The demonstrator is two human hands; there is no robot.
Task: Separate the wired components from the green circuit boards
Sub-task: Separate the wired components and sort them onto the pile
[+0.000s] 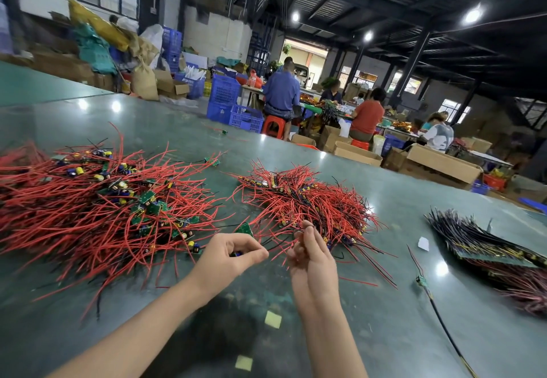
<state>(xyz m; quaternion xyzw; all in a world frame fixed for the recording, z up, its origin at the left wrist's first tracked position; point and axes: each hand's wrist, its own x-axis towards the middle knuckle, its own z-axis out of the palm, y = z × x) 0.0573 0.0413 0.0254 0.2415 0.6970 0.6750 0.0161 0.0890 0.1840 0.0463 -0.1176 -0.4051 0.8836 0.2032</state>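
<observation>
1. Green circuit boards (pixel 148 200) with red wires lie mixed through the big tangled heap on the surface (pixel 399 303), to the left of the left hand; one small green board (pixel 244 228) sits just beyond that hand's fingertips.
2. A second heap of red-wired components (pixel 307 203) lies on the far side of the right hand, and a stack of dark-wired panels (pixel 473 238) sits well to the right of that heap.
3. To do this step well, I judge the board should be held firm by its edge while the wire is pulled close to the joint — a steady tug in line with the lead, not a sideways jerk that drags the neighbouring tangle along.
4. Left hand (pixel 228 256): fingers curled narrow, thumb and fingertips pinching a small blue-and-yellow part (pixel 236 254), from which a thin dark lead seems to run rightward.
5. Right hand (pixel 310 256): edge-on, fingers loosely bent — a thin wire passes at its fingertips (pixel 307 225), but whether it is pinched I cannot tell.
</observation>
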